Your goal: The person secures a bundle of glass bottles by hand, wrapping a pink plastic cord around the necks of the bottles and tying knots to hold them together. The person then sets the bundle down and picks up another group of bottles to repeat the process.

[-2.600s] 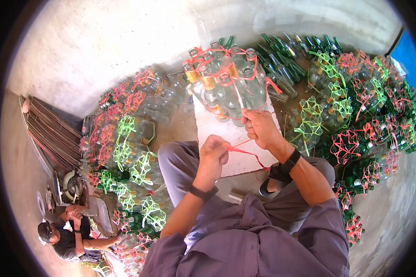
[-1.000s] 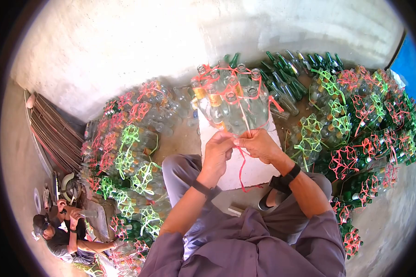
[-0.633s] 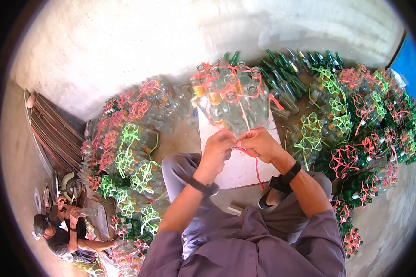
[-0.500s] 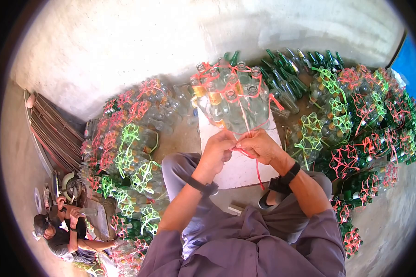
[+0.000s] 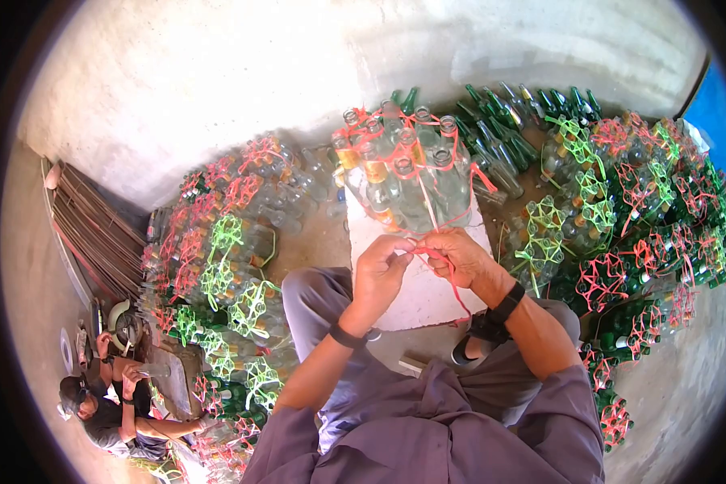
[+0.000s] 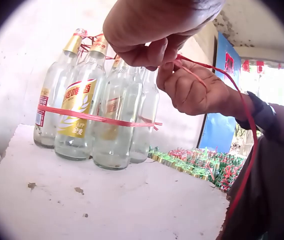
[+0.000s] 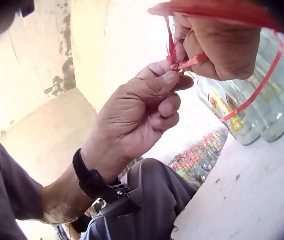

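Observation:
A cluster of clear glass bottles (image 5: 379, 194) stands upright on a white board (image 5: 411, 302), red plastic twine around their necks and bodies. In front of it my two hands meet, fingertips close together. My left hand (image 5: 379, 270) pinches the red twine (image 7: 174, 64) between thumb and forefinger, at a small knot in the right wrist view. My right hand (image 5: 462, 256) also grips the twine, a strand crossing its curled fingers in the left wrist view. From there a taut strand runs up to the bottle necks, and a loose tail (image 5: 457, 292) hangs over the board.
Tied bottle bundles with green and red twine crowd the floor at left (image 5: 218, 266) and right (image 5: 613, 202). Loose green bottles (image 5: 500, 121) lie behind. Another person (image 5: 109, 411) sits at lower left holding a bottle, near a stack of thin rods (image 5: 97, 230).
My hands, apart with twine stretched between them at first, have come together in front of the bottles. The loose tail has swung rightward and now hangs from my right hand.

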The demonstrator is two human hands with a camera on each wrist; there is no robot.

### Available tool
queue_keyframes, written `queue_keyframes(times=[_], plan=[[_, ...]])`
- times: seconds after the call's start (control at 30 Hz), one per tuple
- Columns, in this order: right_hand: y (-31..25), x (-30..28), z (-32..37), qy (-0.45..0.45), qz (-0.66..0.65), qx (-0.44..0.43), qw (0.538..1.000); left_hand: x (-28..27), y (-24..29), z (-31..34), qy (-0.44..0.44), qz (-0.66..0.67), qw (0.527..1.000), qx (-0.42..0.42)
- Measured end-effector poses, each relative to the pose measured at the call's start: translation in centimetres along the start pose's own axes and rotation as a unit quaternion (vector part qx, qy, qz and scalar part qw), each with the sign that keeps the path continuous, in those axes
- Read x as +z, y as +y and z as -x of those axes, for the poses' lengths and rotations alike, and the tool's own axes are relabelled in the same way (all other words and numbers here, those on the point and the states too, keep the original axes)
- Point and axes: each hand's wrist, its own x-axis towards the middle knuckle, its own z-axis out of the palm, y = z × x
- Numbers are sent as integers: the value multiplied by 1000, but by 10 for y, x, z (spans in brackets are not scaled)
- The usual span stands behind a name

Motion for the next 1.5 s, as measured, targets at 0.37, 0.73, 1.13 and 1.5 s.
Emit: queue_keyframes(times=[0.37,0.73,1.13,1.5], plan=[[3,-4,-4,4,-66,3,998,2,9,-12,16,-12,998,-54],[9,10,4,28,-61,-98,993,-5,17,-27,7,99,969,-226],[30,4,-14,108,313,-325,886,-6,-1,-22,-1,-27,988,-153],[25,1,-19,136,446,-332,820,-4,-3,-21,-12,-107,991,-81]])
